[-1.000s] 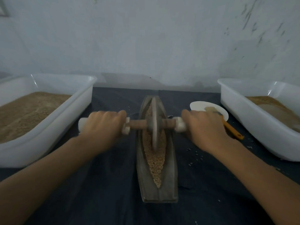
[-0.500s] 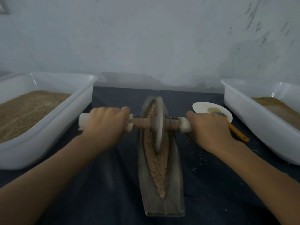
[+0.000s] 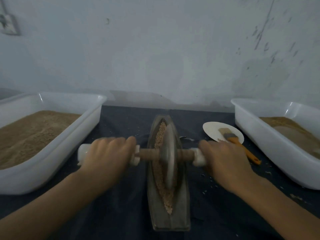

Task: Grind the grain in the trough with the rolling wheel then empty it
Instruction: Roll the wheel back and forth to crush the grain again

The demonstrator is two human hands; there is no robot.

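Curling over the left end of the axle, the left hand [image 3: 106, 155] has a full grip on the white handle sleeve [image 3: 83, 152], whose outer end pokes out past the knuckles. The right hand [image 3: 223, 161] wraps the opposite white sleeve [image 3: 199, 156] the same way, fingers closed around it. Both hands are blurred, so the finger detail is soft.

Between the 2 hands runs the brown wooden axle [image 3: 149, 154], which passes through the middle of the rolling wheel [image 3: 168, 158]. That grey disc stands upright on its edge inside the trough [image 3: 170, 220], roughly midway along it. The trough is a long, narrow, boat-shaped vessel lying lengthwise away from the person on the dark cloth of the table [image 3: 121, 213].

Pale tan grain [image 3: 160, 134] lies in the groove of the trough, showing both beyond the wheel and nearer the person, where it tapers to a point. Loose bits of grain are scattered on the cloth just right of the trough.

Near the right hand, farther back, a white plate [image 3: 213, 130] carries a brush [image 3: 237, 141] with an orange handle that sticks out over the plate's rim. A white tub [image 3: 57, 153] holding tan material stands at the left, and a second white tub [image 3: 270, 148] with similar contents stands at the right, both well apart from the trough. A pale wall [image 3: 155, 49] rises behind.
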